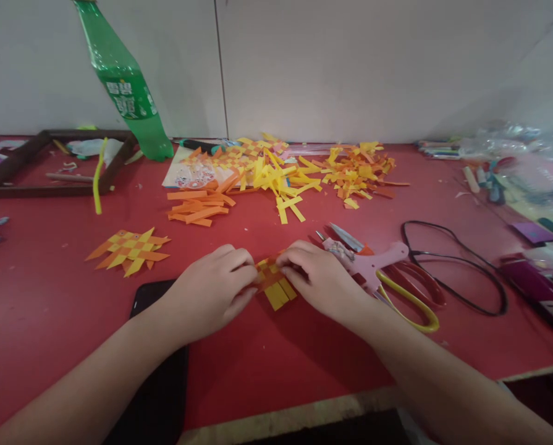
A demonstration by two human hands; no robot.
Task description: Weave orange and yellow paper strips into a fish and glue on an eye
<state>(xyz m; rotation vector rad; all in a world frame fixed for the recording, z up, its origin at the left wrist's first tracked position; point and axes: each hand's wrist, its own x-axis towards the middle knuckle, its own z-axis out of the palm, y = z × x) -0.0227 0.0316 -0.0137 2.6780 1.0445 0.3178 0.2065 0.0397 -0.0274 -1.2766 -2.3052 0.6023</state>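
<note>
Between my two hands is a small woven paper piece (278,289) of yellow and orange strips, its yellow ends hanging toward me. My left hand (220,287) pinches its left side with curled fingers. On the opposite side, my right hand (320,278) grips the upper right edge between thumb and fingers. A woven paper fish (135,248) in the same colours lies to the left. Orange paper strips (199,205) and yellow paper strips (276,179) are heaped beyond my hands. Scissors with yellow and red handles (410,309) lie by my right wrist, partly under a pink tool (382,262).
A black phone (160,383) lies under my left forearm. At the back left stand a green bottle (132,93) and a brown frame (49,188). Paper scraps (357,170) are piled at the back. A black cable (456,232) loops on the right beside clutter.
</note>
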